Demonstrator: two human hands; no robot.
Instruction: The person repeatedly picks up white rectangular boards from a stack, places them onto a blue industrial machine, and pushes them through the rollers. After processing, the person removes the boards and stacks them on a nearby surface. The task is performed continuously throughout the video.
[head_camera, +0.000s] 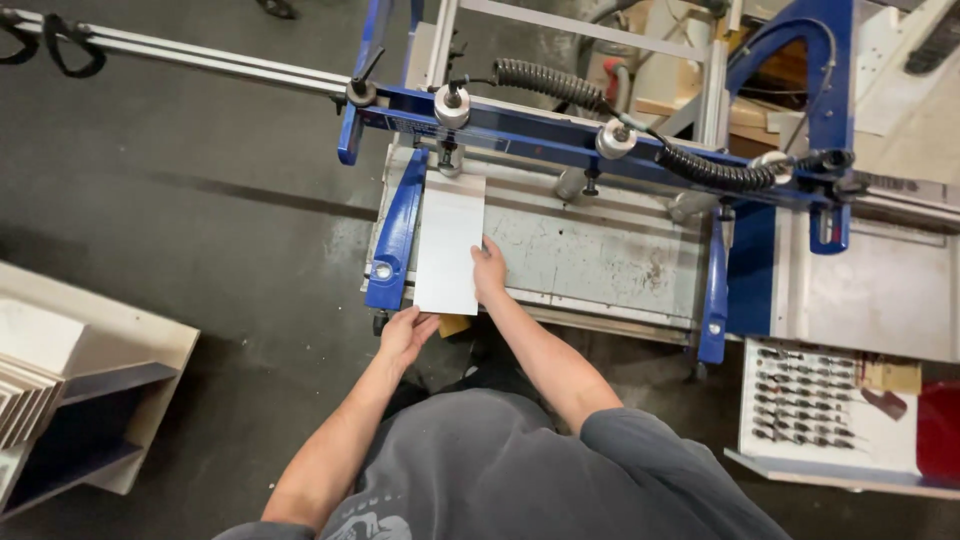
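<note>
Dark grey concrete floor (200, 230) fills the left of the frame; a pale wooden shelf unit (90, 400) stands at lower left

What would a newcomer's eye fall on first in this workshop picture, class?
First, the pale rectangular panel lying on the grey machine bed at centre, with the left hand at its near edge and the right hand on its right edge. Next, the blue clamp beam with black coiled hoses crossing above.
</note>
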